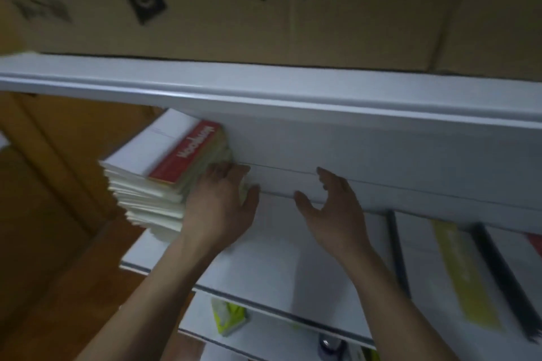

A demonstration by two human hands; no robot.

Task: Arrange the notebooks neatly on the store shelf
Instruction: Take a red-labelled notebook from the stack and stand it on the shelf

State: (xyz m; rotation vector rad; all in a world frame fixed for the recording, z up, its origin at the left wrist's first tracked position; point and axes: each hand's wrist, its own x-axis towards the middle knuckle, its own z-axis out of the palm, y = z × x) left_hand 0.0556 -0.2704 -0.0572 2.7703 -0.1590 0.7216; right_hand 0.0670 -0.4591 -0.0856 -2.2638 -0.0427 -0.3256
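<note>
One notebook stack [152, 182], red cover on top, is pressed on the white shelf [264, 258] by the left hand [218, 208], fingers straight against its right side. Nothing is held by the right hand [331, 208], loosely spread, apart from the stack. Squaring is judged underway; uneven edges need pushing flush next.

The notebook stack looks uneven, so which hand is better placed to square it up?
Left. The left hand rests against the notebook stack on the shelf; the right hand hangs open, apart from it.

One notebook stack [152, 184], one left hand [220, 208], one right hand [331, 208], three white shelves [278, 243], one green packet [228, 318].
</note>
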